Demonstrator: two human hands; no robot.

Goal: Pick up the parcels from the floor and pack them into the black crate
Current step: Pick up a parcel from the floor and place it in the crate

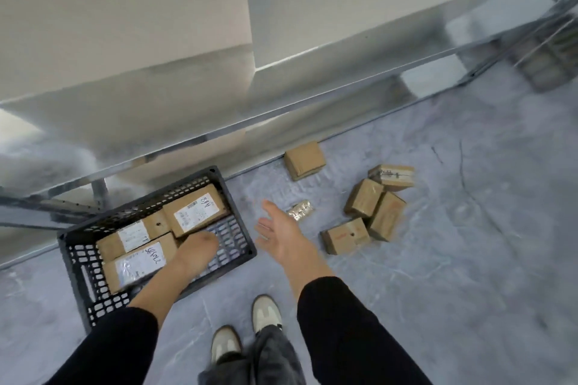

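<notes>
Your right hand (281,236) was out low over the floor (453,259), fingers (266,209) spread and straight, holding nothing. And there was the packet (301,210), the small shiny-wrapped one, lying just beside that hand on its far-right side. Its long axis ran roughly left to right, with the right end tipped a little farther away. That was the relation to watch. The packet sat past the hand rather than under it, so I judged you needed to turn the fingers right and across its short side.

Further right, the four boxes (372,209) huddled together, touching one another. The lone box (305,159) sat far back against the shelf (281,109).

Your left hand (195,248) was down inside the crate (75,262) on the left, next to the packed boxes (137,247). Its fingers were tucked out of sight, so I couldn't tell whether they gripped anything. That hand was well apart from everything on the floor, which made the right hand clearly the nearer one. The crate's right half had bare mesh to take the packet.
</notes>
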